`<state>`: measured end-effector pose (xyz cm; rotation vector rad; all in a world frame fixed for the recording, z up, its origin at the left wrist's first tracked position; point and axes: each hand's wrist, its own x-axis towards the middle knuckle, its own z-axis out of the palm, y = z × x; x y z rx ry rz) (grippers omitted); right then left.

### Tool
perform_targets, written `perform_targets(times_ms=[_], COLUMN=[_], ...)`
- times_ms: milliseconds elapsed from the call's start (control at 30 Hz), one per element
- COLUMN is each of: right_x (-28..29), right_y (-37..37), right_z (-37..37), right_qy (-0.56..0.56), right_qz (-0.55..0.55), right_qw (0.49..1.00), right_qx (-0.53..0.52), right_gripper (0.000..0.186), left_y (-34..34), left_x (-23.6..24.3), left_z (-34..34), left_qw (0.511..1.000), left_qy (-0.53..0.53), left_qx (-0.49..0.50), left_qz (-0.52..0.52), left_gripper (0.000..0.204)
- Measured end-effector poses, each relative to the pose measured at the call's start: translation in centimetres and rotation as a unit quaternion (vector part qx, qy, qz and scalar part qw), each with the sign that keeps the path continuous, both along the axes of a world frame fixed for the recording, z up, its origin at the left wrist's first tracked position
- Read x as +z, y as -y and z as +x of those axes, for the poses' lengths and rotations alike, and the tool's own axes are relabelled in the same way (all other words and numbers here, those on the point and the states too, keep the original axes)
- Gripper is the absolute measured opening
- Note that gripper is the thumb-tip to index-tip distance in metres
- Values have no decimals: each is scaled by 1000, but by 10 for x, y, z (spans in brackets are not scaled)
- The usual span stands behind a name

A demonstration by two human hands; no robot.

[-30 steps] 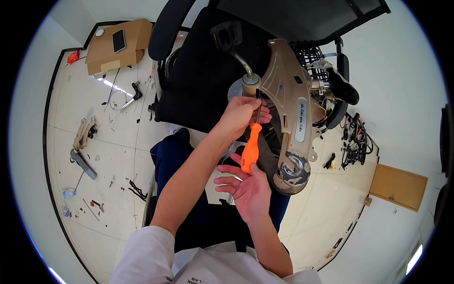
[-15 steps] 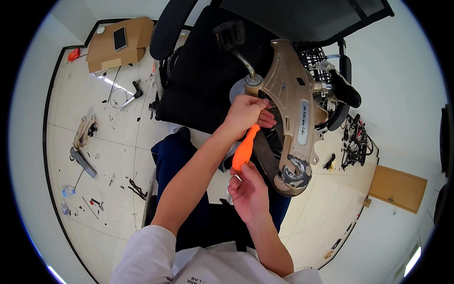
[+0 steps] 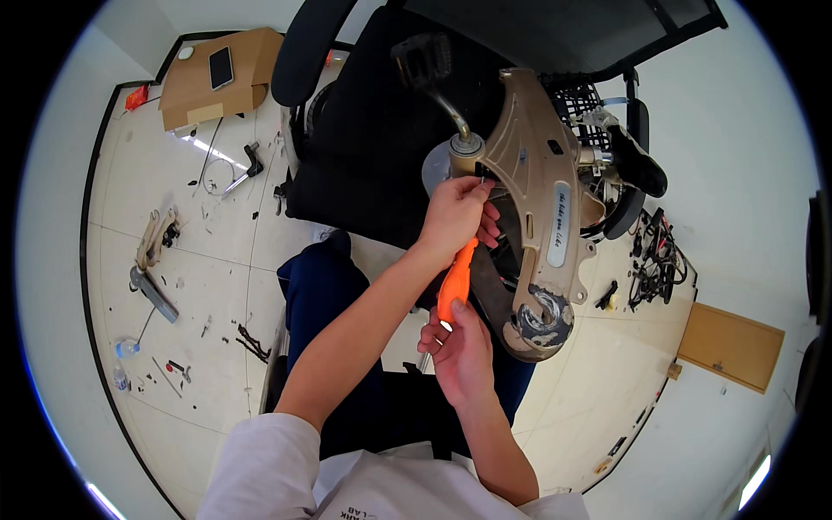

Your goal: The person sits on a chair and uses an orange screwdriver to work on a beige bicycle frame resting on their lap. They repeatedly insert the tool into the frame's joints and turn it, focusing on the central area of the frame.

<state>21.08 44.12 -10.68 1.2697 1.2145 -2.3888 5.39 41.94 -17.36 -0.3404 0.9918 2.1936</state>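
A bronze, scuffed frame piece (image 3: 542, 204) with a pedal crank (image 3: 451, 108) and a round housing (image 3: 465, 153) lies on the black chair seat (image 3: 347, 156). My left hand (image 3: 455, 217) is closed at the screwdriver's shaft, its fingertips at the slot beside the housing; the shaft is mostly hidden. Below it, my right hand (image 3: 459, 347) holds the butt of the orange screwdriver handle (image 3: 459, 277) with thumb and curled fingers.
A cardboard box (image 3: 195, 87) with a phone (image 3: 221, 68) lies upper left. Metal parts (image 3: 152, 295), small tools and bottles (image 3: 126, 348) are scattered on the floor at left. Tangled black parts (image 3: 654, 264) and a brown board (image 3: 728, 345) are at right.
The fingers of my right hand have curled in from a spread pose around the handle. My left hand has shifted slightly right, and the handle has moved and tilted a little.
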Motion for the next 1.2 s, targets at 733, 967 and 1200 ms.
perform_targets(times_ms=[733,967,1200], right_x=[-1,12,3], right_y=[-11,-1,5], right_z=[5,0,0], right_qy=[-87,-39,-11], right_qz=[-259,-180,12], right_qw=[956,979,1000], right_qx=[-103,-82,-18], right_gripper=[52,52,45], left_y=[4,6,4], left_x=[-4,-2,-3], left_z=[-5,-9,-8], left_qw=[999,999,999], left_qy=[20,36,-8], left_qx=[-16,-11,13], left_qz=[42,35,-48], left_gripper=[27,24,29])
